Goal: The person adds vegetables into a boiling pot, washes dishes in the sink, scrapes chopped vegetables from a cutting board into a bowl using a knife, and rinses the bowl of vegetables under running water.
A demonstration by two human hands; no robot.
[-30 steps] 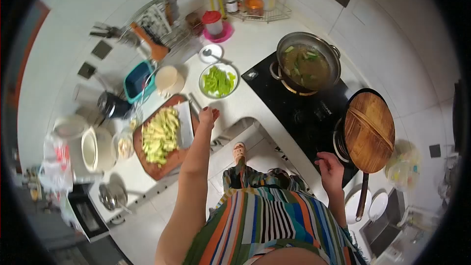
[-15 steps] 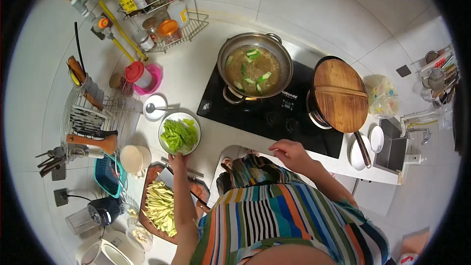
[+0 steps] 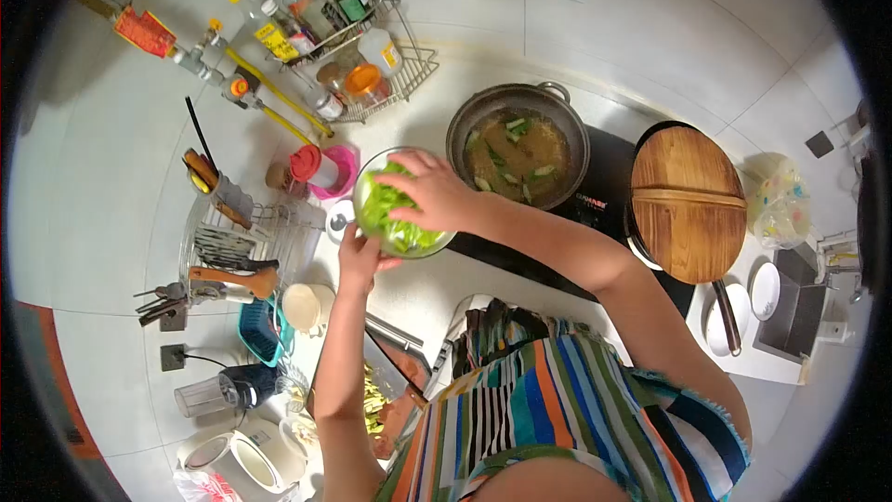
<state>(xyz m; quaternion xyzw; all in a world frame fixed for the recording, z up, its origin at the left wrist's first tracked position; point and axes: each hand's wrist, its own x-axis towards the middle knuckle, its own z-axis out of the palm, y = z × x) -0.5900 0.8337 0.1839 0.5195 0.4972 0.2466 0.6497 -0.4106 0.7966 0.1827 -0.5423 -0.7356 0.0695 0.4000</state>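
Note:
My left hand (image 3: 360,263) grips the near rim of a white plate (image 3: 437,246), raised off the counter beside the pan. Chopped green leaves (image 3: 386,197) lie heaped on the plate. Over them reaches my right hand (image 3: 429,191), its fingers spread and touching the leaves, with some green showing between thumb and fingers. Just right of the plate, a deep two-handled pan (image 3: 581,144) sits on the black cooktop (image 3: 604,167). Brown broth (image 3: 530,153) with several green pieces fills its bottom.
A wooden-lidded wok (image 3: 688,204) stands on the right burner, its handle pointing toward me. A cutting board (image 3: 409,409) with a knife (image 3: 395,376) and sliced vegetables (image 3: 373,404) lies at lower left. Bottles and jars fill a wire rack (image 3: 409,74) behind the plate.
My left hand has lifted the plate of leaves up and toward the pan. My right hand has swung from the counter's front edge across onto the leaves. The view has shifted.

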